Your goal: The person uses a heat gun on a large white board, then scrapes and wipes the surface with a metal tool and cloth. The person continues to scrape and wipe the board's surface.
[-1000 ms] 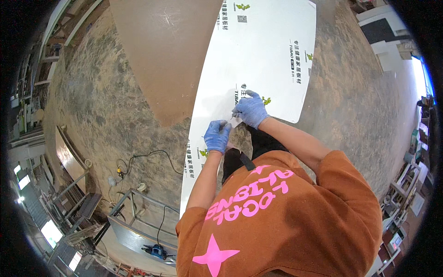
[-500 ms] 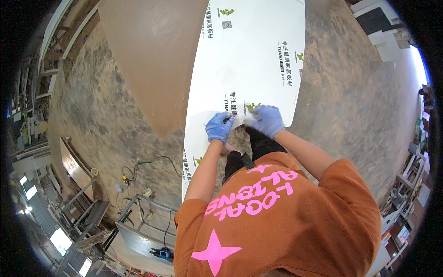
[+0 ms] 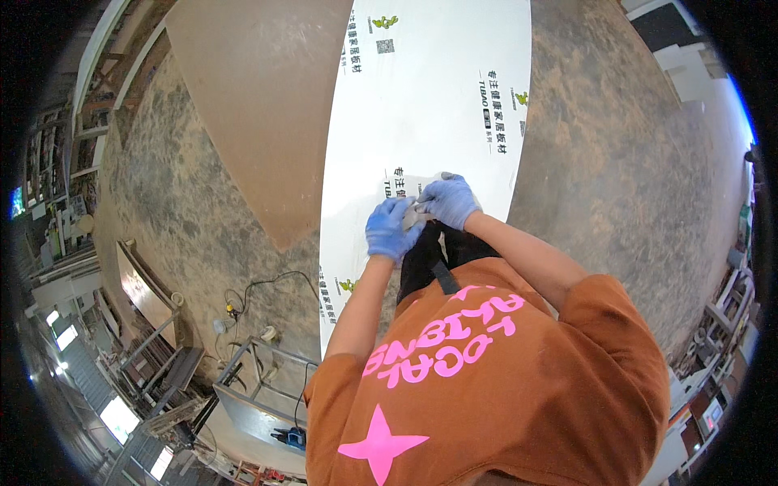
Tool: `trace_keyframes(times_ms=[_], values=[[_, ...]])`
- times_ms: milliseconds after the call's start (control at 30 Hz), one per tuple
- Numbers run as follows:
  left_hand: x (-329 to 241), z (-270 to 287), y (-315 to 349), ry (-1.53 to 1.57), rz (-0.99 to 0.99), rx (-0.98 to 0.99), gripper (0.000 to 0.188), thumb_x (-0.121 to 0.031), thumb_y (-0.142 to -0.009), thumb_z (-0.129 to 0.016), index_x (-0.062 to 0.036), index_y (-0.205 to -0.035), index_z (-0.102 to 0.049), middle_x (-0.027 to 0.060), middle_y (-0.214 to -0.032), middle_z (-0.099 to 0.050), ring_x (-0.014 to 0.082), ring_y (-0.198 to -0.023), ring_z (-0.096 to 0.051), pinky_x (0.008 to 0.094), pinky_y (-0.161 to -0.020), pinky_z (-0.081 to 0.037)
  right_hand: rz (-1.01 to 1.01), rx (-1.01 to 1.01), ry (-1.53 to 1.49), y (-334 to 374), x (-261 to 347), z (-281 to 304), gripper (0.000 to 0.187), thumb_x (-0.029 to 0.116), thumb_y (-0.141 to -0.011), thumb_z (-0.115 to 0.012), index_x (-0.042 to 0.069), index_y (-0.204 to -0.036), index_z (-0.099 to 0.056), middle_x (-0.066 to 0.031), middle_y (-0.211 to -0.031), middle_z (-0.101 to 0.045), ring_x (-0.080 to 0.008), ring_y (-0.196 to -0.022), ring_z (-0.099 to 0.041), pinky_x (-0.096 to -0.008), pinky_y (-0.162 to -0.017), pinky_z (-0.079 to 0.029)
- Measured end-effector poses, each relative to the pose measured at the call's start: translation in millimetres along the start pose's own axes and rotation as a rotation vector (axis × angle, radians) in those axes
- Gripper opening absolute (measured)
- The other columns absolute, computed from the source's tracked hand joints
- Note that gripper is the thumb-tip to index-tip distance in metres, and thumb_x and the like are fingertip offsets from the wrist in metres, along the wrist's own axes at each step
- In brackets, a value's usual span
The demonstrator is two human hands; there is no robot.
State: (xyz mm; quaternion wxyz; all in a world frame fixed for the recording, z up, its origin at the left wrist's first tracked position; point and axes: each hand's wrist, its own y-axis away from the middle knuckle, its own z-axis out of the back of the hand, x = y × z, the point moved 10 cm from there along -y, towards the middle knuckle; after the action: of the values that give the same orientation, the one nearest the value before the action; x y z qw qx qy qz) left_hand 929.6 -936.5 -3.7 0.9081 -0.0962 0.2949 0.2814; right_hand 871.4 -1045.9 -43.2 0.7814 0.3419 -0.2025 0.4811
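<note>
A mottled brown-grey concrete floor (image 3: 616, 162) is seen from above through a fisheye lens. On it lies a long white rectangular board (image 3: 429, 105) covered in protective film with small printed marks, running from the top of the view down toward the person. To its left a large plain brown wooden panel (image 3: 259, 105) is laid flat, its pointed corner reaching toward the middle of the picture. At lower left a metal-framed work stand (image 3: 259, 389) is seen, with a thin black cable (image 3: 267, 285) looped on the floor beside it. Shelving and stacked goods are bent along the left and right rims.

The lower right of the view is filled by the person's orange short-sleeved shirt with pink lettering and a pink star (image 3: 486, 389), which hides the near end of the white board.

Both hands are covered by blue disposable gloves and are brought together over the board's near part. The left hand (image 3: 391, 229) is curled, its fingers closed toward a small pale grey object (image 3: 416, 215). The right hand (image 3: 450, 200) is bent over the same object from the other side, fingers folded around it. The object is held between the two hands, just above the white board; what it is cannot be told.
</note>
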Motion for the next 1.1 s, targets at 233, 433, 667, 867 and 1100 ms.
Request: trace_keyframes(times_ms=[233,433,667,867,1100], values=[[7.5,-60.1,-33.2,0.026,0.083,0.365,0.02,-0.038,-0.084,-0.068,-0.0193,-0.09,-0.074,0.006,-0.09,-0.069,0.0263,-0.081,-0.066,0.0367,-0.072,-0.053,-0.403,-0.344,-0.529,37.0,-72.7,58.5,0.05,0.052,-0.078,-0.072,0.005,-0.096,-0.071,-0.0124,-0.084,-0.071,-0.0192,-0.078,-0.068,-0.0275,-0.074,-0.052],[32.3,-50.1,-20.9,0.423,0.26,0.04,0.017,-0.021,-0.082,-0.074,-0.0056,-0.088,-0.072,0.0075,-0.08,-0.07,0.0169,-0.07,-0.066,0.0294,-0.07,-0.053,-0.106,-0.12,0.379,49.7,-22.8,22.5,0.021,0.036,-0.08,-0.069,0.019,-0.091,-0.073,-0.0067,-0.08,-0.07,-0.0231,-0.084,-0.067,-0.0421,-0.096,-0.041],[29.6,-48.7,-14.7,0.608,0.158,0.138,0.024,-0.02,-0.084,-0.072,-0.0043,-0.102,-0.068,0.0093,-0.097,-0.069,0.0167,-0.083,-0.066,0.0279,-0.075,-0.053,-0.179,-0.154,0.228,33.9,-45.0,39.9,0.015,0.031,-0.078,-0.069,0.017,-0.082,-0.073,-0.0054,-0.08,-0.071,-0.0237,-0.079,-0.067,-0.0351,-0.097,-0.041],[-26.2,-42.5,-32.4,0.141,-0.142,0.152,0.032,-0.029,-0.079,-0.073,-0.0183,-0.108,-0.066,0.0105,-0.092,-0.065,0.0312,-0.085,-0.064,0.0406,-0.08,-0.053,-0.477,-0.191,-0.364,47.4,-63.3,52.2,0.023,0.034,-0.081,-0.07,0.013,-0.088,-0.074,-0.0072,-0.086,-0.072,-0.023,-0.083,-0.069,-0.0326,-0.084,-0.051],[-52.3,-92.4,-69.8,0.054,-0.093,0.488,0.024,-0.037,-0.085,-0.066,-0.0154,-0.094,-0.071,0.0093,-0.09,-0.069,0.029,-0.082,-0.066,0.0373,-0.076,-0.053,-0.464,-0.348,-0.125,77.9,-88.1,103.4,0.04,0.045,-0.077,-0.073,0.011,-0.097,-0.074,-0.0105,-0.089,-0.073,-0.024,-0.082,-0.07,-0.0329,-0.077,-0.054]])
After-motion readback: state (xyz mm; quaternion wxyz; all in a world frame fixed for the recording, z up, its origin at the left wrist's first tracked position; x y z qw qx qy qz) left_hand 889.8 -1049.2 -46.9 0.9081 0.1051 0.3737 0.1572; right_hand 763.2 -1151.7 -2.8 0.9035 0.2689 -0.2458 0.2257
